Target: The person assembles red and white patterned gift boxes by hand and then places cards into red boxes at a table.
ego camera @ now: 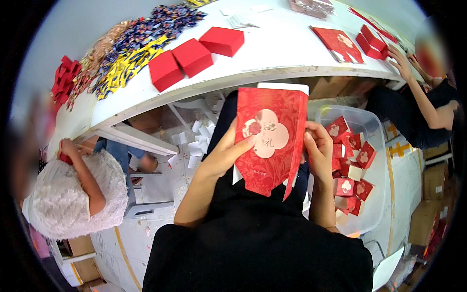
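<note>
Above my lap I hold a red printed cardboard sleeve [270, 164], folded fairly flat, with a pale flower-shaped emblem bearing writing. White inner card shows at its top edge and lower left corner. My left hand [224, 151] grips the left side, its thumb lying across the front. At the right edge, my right hand [317, 148] pinches the narrow side panel with thumb and fingers; some of its fingers are hidden behind the card. A pointed flap hangs at the lower right.
Three plain red boxes [192, 57] sit on the white table [277, 47], beside heaped wrapped packets [138, 51] and flat red sleeves [337, 43]. A clear plastic tub [379, 182] at my right holds several red boxes [354, 153]. Co-workers sit on both sides; paper scraps [197, 142] litter the floor.
</note>
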